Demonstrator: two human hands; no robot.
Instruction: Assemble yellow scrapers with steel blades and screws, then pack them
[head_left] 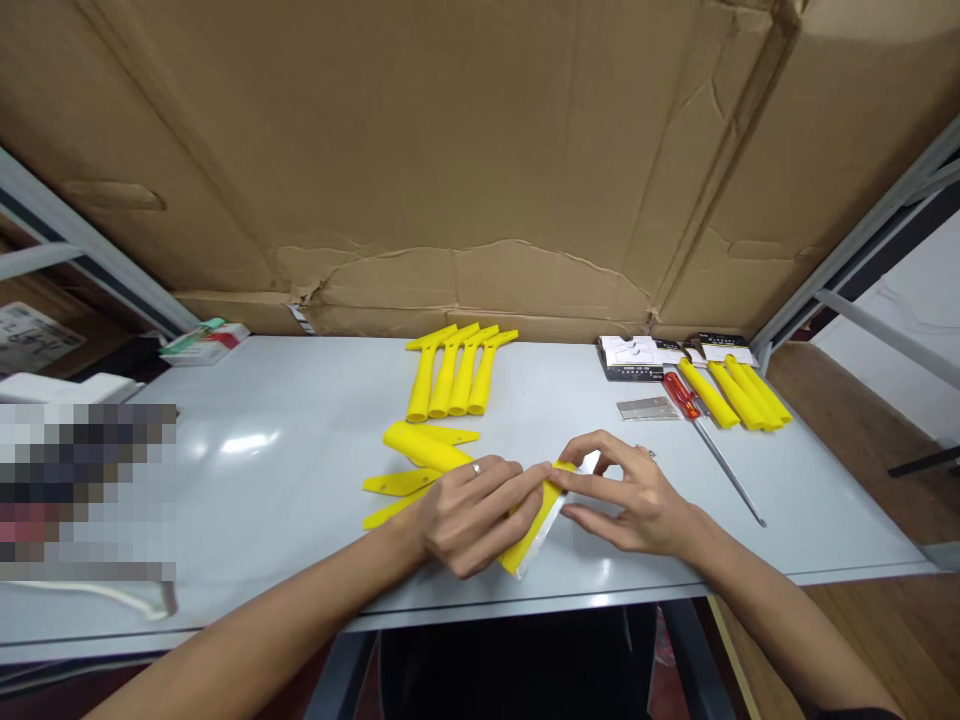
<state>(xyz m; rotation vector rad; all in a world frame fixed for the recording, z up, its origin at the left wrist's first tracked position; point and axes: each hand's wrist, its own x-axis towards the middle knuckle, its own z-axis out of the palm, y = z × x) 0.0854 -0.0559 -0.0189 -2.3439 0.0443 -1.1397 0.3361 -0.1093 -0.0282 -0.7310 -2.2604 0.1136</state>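
A yellow plastic scraper (420, 444) lies slantwise under my left hand (484, 510). My left fingers are closed around it, and the ring finger wears a ring. At its lower right is the wide head (523, 545), with a thin silvery blade (541, 533) along its edge. My right hand (630, 495) pinches the upper end of that blade, its thumb and index finger at the head. Part of the scraper is hidden behind my left hand. Loose yellow flat pieces with holes (397, 484) lie beside the handle, left of my hand.
Several yellow scraper handles with heads (450, 375) stand in a row at the back. On the right are a red-handled screwdriver (724, 460), thin metal blades (649, 408), black-and-white boxes (634, 358) and yellow handles (739, 390). A small box (206, 343) sits back left, before cardboard (465, 150).
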